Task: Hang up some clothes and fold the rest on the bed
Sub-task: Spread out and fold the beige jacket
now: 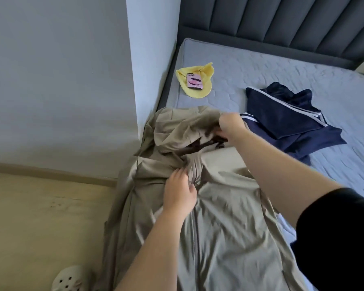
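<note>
nearest, by the bed's edge, a pale perforated shoe [69, 278] sits on the floor [40, 217]. a beige garment [229, 217] is spread lengthwise over the corner of the bed [282, 68], its lower part spilling toward the viewer and off the side.

the left hand [180, 194] rests on the garment's middle, its fingers curled and pinching a bunched ridge of cloth just below the neck. just past it, a dark hanger [200, 147] shows partly through the neck opening, mostly buried under folds. the right hand [231, 122] is closed in a loose fist on the upper fold of the garment, apparently lifting it over the hanger. it is blurred, so whether it also touches the hanger cannot be told.

the step looks like seating the hanger inside the shoulders. the risk is that the slick, loose cloth slides off one hanger arm when lifted, since only one side seems covered. the overhanging lower part could also pull the whole garment toward the floor.

further on, a navy garment [292, 124] with white stripes lies crumpled beside the right hand, not yet folded. near the wall, a yellow cloth [206, 75] carries a pink phone [194, 81], which could get swept off with it. the padded headboard [282, 22] stands behind.
</note>
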Demonstrator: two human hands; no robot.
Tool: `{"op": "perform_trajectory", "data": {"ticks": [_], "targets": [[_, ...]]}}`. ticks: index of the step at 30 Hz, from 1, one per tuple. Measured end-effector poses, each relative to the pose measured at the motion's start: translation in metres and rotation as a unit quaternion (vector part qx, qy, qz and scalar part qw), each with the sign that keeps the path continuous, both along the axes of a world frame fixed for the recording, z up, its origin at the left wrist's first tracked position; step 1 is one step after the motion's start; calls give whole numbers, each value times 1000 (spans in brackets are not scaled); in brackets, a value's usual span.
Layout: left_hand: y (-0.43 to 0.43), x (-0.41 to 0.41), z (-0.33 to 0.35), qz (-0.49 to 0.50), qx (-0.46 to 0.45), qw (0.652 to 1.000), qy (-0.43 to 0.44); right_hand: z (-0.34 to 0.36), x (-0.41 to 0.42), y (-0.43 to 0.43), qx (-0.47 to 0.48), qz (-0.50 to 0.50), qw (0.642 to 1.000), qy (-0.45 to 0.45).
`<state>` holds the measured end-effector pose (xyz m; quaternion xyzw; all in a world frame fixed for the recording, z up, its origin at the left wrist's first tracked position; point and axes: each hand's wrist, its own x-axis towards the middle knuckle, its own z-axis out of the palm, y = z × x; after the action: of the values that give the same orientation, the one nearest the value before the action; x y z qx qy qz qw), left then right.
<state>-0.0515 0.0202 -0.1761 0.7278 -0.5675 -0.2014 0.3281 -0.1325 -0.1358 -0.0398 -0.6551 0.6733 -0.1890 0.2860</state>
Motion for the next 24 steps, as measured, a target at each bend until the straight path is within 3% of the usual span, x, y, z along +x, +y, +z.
{"op": "perform_trajectory", "data": {"ticks": [1,2,3,4,6,12,14,19,24], "targets": [[-1,-4,-4,-14,18,999,-24,15,6,-4,-68,5,998,16],[-2,-6,-6,-20,29,998,-42,29,11,-13,-122,2,991,-60],[-3,-7,-7,-23,35,998,-52,41,15,-18,-173,-3,963,-205],[-4,-7,-6,-23,34,998,-56,52,18,-22,-225,14,929,-294],[-7,-6,-4,-27,31,997,-58,60,25,-29,-228,45,909,-347],[-18,1,-1,-32,60,997,-34,-35,22,-32,-65,66,994,-58],[-25,4,0,-30,69,997,-23,-65,16,-34,-2,101,994,32],[-47,12,-1,-40,100,994,21,-93,28,-52,77,142,982,97],[-71,18,-6,-20,109,993,50,-108,49,-77,45,114,966,228]]}}
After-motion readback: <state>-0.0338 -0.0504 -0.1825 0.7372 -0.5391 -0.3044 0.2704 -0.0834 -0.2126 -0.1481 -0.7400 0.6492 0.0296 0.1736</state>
